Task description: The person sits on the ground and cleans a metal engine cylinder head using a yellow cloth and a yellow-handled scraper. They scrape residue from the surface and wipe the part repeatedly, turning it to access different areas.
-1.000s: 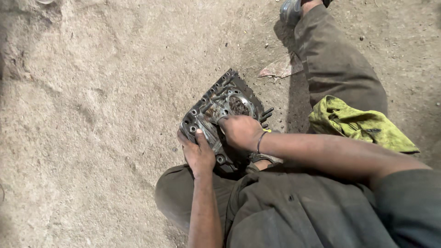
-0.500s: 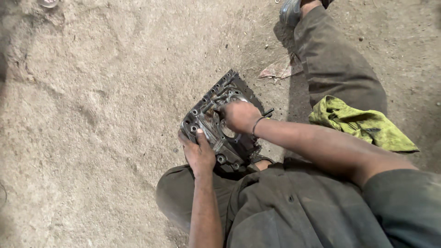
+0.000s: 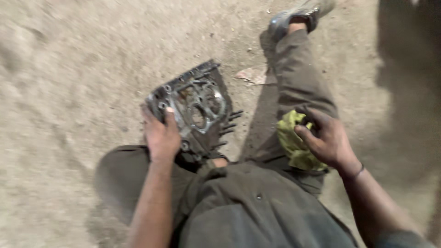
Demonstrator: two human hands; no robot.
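Note:
A dark, greasy metal engine part [image 3: 197, 108] with round openings and studs along its right side rests on the dirt between my legs. My left hand [image 3: 161, 135] grips its near left edge, thumb on top. My right hand [image 3: 328, 138] is off to the right on my outstretched thigh, fingers closed on a crumpled yellow-green rag [image 3: 294, 140]. The picture is blurred by motion.
I sit on sandy ground [image 3: 69, 69]. My right leg [image 3: 298, 78] in dark trousers stretches away, ending in a grey shoe [image 3: 294, 16]. A scrap of paper [image 3: 251, 76] lies beside that leg. A dark shadow [image 3: 409, 69] covers the right side.
My right hand has left the metal part and swung right onto the rag on my thigh. The left hand stays on the part. The view has shifted right.

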